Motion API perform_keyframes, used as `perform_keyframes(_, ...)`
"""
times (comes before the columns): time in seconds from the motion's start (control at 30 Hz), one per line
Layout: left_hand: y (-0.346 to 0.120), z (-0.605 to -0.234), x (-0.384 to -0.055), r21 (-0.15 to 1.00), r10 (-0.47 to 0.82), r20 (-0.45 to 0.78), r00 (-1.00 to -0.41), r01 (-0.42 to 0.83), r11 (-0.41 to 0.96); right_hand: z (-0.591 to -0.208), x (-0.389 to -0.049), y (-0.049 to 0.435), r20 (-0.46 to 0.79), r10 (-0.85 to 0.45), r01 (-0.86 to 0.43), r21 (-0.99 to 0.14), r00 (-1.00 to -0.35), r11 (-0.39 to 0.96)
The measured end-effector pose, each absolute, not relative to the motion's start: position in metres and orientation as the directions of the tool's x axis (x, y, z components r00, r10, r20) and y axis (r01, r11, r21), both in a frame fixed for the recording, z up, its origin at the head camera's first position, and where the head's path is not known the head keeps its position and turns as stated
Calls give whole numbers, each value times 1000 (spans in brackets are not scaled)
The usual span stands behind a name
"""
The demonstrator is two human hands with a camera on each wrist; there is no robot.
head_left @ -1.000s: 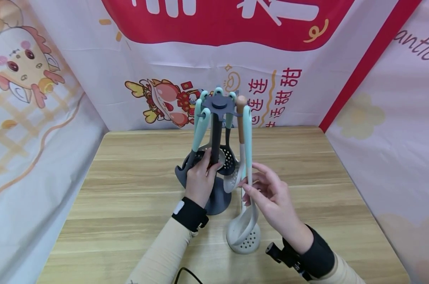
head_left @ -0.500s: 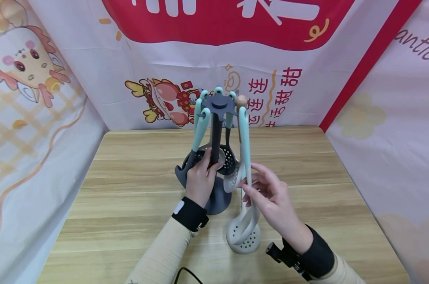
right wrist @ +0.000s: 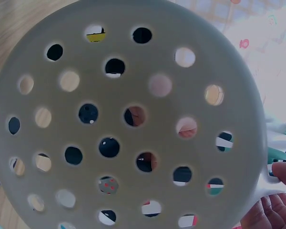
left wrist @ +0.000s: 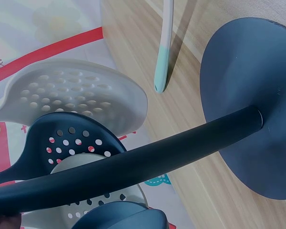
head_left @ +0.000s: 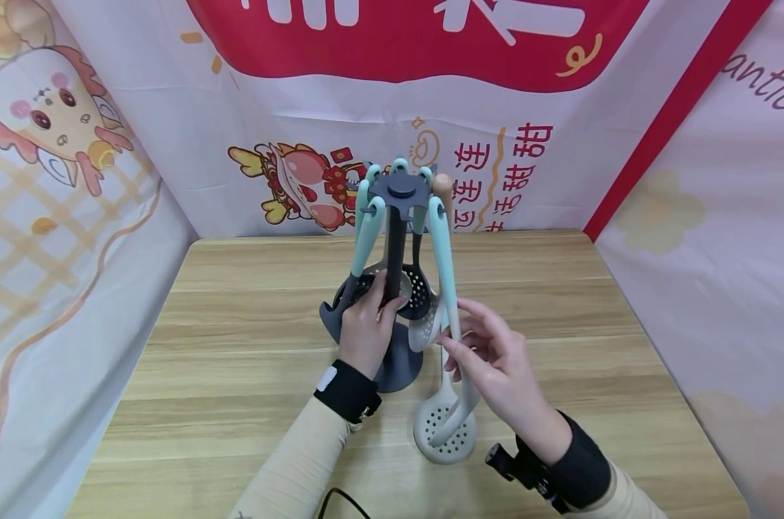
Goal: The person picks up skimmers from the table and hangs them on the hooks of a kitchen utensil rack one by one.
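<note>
A dark utensil rack (head_left: 399,360) stands upright on the table, and my left hand (head_left: 366,328) grips its post. My right hand (head_left: 495,357) pinches the light grey shaft of a mint-handled skimmer (head_left: 443,252), whose handle end overlaps the right edge of the rack's top disc. In the right wrist view the round, holed head of this skimmer (right wrist: 112,90) fills most of the picture and hides much behind it. Another light grey skimmer (head_left: 445,391) lies on the table below, partly covered by the held one.
Several mint-handled utensils hang from the rack, among them a dark slotted spoon (head_left: 417,294). A light grey slotted spoon (left wrist: 76,98) with a wooden handle (head_left: 442,189) hangs on its right side. Printed cloth (head_left: 288,108) borders the wooden table (head_left: 236,317); a black cable (head_left: 340,493) lies in front.
The held skimmer's handle end has swung left, from right of the wooden handle to the rack disc's edge. Its head has turned and shifted slightly right. My left hand has stayed on the post.
</note>
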State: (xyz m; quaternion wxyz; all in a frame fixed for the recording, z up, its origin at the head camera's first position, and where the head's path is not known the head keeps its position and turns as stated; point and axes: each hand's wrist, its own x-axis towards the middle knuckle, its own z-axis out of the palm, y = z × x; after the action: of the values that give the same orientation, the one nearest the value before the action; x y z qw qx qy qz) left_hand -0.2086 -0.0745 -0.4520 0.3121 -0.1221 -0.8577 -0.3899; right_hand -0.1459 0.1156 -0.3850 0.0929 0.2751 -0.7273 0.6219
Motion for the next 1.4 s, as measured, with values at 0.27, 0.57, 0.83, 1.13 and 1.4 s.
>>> perform_keyframes(0.27,-74,-451,-208,595,-35,624,-780,445,669,-387,-147,114,470,-285,-510,-857,-835,82)
perform_keyframes(0.57,-75,-453,-210,594,-33,630,-776,454,664,-387,-149,111,457,-284,-501,-859,-843,105)
perform_keyframes(0.83,-75,-453,-210,581,-32,638,-769,453,676,-388,-151,109,441,-287,-494,-857,-850,145)
perform_keyframes(1.13,-74,-452,-210,588,-27,623,-782,446,675,-395,-159,110,488,-265,-549,-794,-832,260)
perform_keyframes(1.4,-74,-452,-210,594,-29,628,-777,455,663,-397,-169,112,572,-205,-603,-700,-794,383)
